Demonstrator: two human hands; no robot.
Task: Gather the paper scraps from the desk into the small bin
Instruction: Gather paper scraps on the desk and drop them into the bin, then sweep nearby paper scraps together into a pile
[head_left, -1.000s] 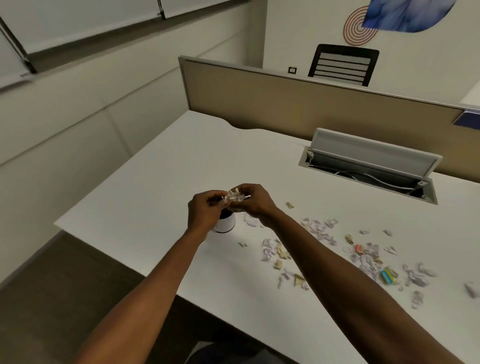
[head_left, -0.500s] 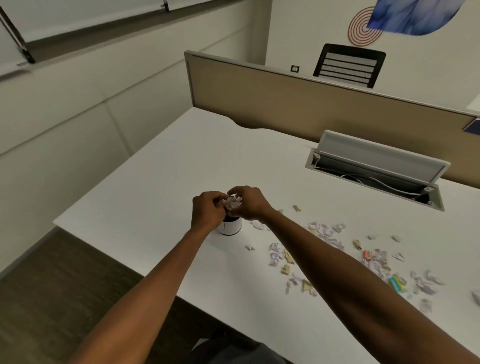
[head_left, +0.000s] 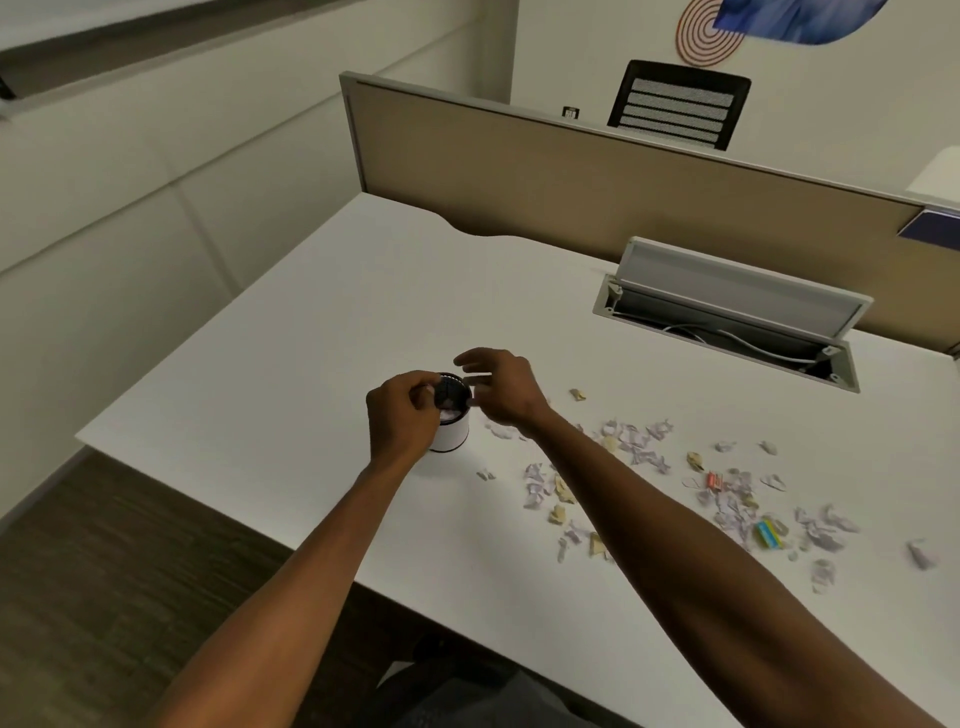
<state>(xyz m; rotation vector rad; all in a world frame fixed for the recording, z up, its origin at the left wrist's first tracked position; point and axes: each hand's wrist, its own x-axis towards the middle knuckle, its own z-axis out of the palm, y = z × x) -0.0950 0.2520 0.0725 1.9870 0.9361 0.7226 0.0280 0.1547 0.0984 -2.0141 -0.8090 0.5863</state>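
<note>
The small bin (head_left: 453, 435), a white cylinder with a black rim, stands on the white desk (head_left: 291, 364). Pale crumpled paper (head_left: 450, 414) lies inside it. My left hand (head_left: 402, 415) is against the bin's left side, its fingers curled on the rim. My right hand (head_left: 501, 388) hovers just right of the rim with its fingers spread and nothing in them. Several paper scraps (head_left: 636, 444) lie scattered on the desk to the right of the bin, mostly pale lilac and tan. Among them are a red piece (head_left: 716, 480) and a blue-yellow piece (head_left: 768, 534).
A cable tray (head_left: 727, 332) with its lid raised is set into the desk at the back right. A tan divider panel (head_left: 571, 171) runs along the back edge, with a black chair (head_left: 678, 104) behind it. The desk's front edge drops to dark floor (head_left: 104, 571) at the left.
Both hands held a crumpled wad of scraps above the bin. The wad now lies in the bin, the right hand has opened, and the left hand has dropped to the rim.
</note>
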